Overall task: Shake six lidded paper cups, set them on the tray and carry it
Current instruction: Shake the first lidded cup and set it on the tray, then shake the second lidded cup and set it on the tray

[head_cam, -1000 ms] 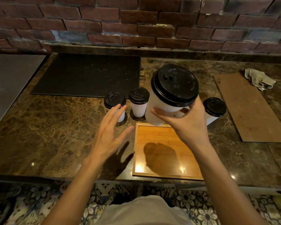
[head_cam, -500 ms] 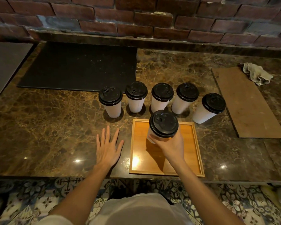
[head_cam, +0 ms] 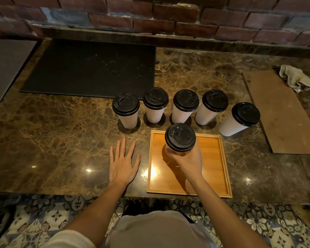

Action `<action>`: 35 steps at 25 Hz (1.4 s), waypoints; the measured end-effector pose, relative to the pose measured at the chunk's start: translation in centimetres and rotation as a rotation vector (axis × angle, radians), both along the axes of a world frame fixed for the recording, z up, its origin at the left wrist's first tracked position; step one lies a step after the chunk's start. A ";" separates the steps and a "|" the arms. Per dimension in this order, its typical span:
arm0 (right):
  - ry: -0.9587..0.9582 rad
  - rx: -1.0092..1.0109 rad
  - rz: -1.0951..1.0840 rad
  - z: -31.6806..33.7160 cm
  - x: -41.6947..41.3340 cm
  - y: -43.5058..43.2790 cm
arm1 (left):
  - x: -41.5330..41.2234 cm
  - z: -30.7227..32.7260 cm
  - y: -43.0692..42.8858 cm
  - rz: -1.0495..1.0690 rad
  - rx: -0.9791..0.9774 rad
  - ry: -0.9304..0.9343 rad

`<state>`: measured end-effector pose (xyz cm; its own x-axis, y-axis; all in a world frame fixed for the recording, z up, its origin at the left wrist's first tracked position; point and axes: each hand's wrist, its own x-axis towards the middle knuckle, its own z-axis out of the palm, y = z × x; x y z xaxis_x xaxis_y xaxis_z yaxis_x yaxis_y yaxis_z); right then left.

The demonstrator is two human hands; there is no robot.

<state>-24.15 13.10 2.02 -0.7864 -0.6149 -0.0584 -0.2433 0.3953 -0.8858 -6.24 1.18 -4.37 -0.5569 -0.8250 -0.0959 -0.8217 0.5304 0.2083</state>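
The right hand point(head_cam: 188, 161) is holding a cup point(head_cam: 180, 136) over the tray point(head_cam: 220, 176); the left hand point(head_cam: 123, 165) is lying flat, fingers wide. The cup is needing a straight, gentle landing in a corner.

The right hand point(head_cam: 188, 161) grips a lidded paper cup point(head_cam: 180, 137) over the far part of the wooden tray point(head_cam: 220, 169). The left hand point(head_cam: 123, 164) lies flat, fingers spread, on the marble counter point(head_cam: 52, 140) just left of the tray. Five more lidded cups point(head_cam: 185, 105) stand in a row behind it.
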 end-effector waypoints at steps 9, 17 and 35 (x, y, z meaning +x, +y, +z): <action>0.042 0.007 0.049 0.0 0.0 -3.2 | -0.1 -0.1 -0.2 0.006 -0.002 -0.001; 0.011 -0.006 0.047 0.0 0.8 -4.9 | -0.1 0.0 -0.3 0.008 0.012 -0.014; -0.037 -0.160 0.314 10.9 8.1 -12.0 | 0.2 0.2 -0.7 -0.058 0.045 -0.045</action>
